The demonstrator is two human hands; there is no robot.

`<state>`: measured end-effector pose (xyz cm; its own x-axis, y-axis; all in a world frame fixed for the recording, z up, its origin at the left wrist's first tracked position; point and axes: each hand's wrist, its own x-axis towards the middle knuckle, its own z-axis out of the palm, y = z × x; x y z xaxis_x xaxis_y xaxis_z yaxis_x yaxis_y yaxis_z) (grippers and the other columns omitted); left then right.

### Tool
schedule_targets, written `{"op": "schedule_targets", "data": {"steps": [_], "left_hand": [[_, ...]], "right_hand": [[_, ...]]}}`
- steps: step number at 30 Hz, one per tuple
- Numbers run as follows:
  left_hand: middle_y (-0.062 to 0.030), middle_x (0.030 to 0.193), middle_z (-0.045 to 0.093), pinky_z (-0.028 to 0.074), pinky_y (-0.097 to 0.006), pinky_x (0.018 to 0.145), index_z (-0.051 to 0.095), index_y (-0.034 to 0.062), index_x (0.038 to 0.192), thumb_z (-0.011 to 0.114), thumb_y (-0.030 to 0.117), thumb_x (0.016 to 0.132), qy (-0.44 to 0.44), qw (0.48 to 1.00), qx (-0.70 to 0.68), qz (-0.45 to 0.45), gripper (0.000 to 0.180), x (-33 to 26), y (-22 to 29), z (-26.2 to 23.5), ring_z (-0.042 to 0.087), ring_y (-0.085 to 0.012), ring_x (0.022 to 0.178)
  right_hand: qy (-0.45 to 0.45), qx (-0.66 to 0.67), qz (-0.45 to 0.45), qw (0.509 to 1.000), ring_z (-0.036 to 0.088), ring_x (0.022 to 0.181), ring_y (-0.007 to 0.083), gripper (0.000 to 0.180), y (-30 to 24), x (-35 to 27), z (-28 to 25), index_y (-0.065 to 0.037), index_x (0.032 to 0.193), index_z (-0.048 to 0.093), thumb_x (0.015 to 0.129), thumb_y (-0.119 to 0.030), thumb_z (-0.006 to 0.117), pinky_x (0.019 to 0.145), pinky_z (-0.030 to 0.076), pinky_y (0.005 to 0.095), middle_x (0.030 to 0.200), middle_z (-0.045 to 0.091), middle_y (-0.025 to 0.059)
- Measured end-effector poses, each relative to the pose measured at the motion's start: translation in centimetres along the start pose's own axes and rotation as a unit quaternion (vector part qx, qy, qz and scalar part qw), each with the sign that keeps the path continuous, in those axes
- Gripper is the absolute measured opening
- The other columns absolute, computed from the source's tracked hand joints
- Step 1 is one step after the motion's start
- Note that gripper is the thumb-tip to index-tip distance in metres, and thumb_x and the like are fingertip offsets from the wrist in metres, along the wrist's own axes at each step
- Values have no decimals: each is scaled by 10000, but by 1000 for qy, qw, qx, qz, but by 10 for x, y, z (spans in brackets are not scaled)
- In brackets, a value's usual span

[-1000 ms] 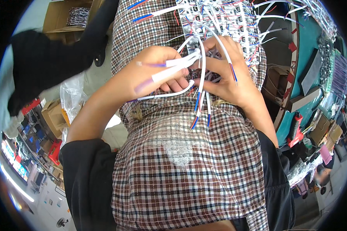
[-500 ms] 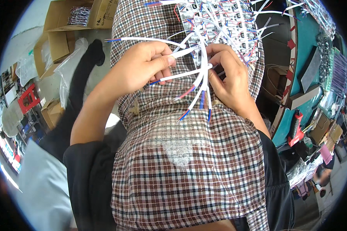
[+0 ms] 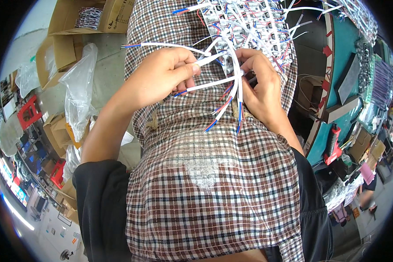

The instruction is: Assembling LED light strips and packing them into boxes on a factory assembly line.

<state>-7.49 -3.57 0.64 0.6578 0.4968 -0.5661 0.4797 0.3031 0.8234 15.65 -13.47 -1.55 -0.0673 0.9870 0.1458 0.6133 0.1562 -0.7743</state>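
Passage was over the plaid apron (image 3: 214, 209), body side; white-sheathed cables (image 3: 214, 84) blocked between left hand (image 3: 161, 72) and right hand (image 3: 263, 83), wired circuit-board panel (image 3: 266, 41) just beyond.

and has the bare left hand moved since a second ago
Yes, the bare left hand has shifted left and slightly up in view, judged against the whitish patch on the brown-checked cloth apron.

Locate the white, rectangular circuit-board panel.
Head view, top, right of centre: the panel lies on the brown-white checked cloth, just above the bare right hand.
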Motion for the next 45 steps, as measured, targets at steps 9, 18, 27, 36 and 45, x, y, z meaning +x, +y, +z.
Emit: {"op": "schedule_targets", "data": {"steps": [9,18,27,36,45], "left_hand": [[-2,758,663,411,-192,555,664,28,1008,562,196,1024,6,999,-30,28,198,0,-5,-1,546,-38,617],[-32,809,677,479,-264,683,698,-29,1060,632,152,968,139,980,116,83,214,-2,-11,-61,612,-103,740],[-85,1039,691,508,-297,813,701,51,1072,654,38,904,536,747,321,225,175,-46,45,-34,651,-187,900],[-135,1384,577,426,-486,1052,587,165,1355,745,274,867,231,763,538,274,525,49,12,44,514,-349,1325],[-147,1293,617,438,-502,1047,567,98,1333,779,234,805,240,847,387,274,585,63,-24,21,559,-378,1236]], "right_hand": [[-5,33,20,999,667,943,325,187,-3,7,3,0,891,591,775,-7,737,785,549,395,1048,657,154],[-79,-46,-150,984,576,1181,324,290,-18,26,6,-21,1010,728,781,-190,775,1035,434,437,1293,600,138],[281,-8,213,936,612,822,191,92,42,-15,-42,5,965,648,931,-73,682,749,502,320,941,622,105],[257,340,344,837,571,1196,204,511,60,14,-42,60,1432,499,974,-164,521,1069,390,336,1304,621,131],[76,-95,-25,992,471,1353,373,523,23,22,-16,-97,1297,647,792,-6,550,1129,344,495,1426,530,189]]}}
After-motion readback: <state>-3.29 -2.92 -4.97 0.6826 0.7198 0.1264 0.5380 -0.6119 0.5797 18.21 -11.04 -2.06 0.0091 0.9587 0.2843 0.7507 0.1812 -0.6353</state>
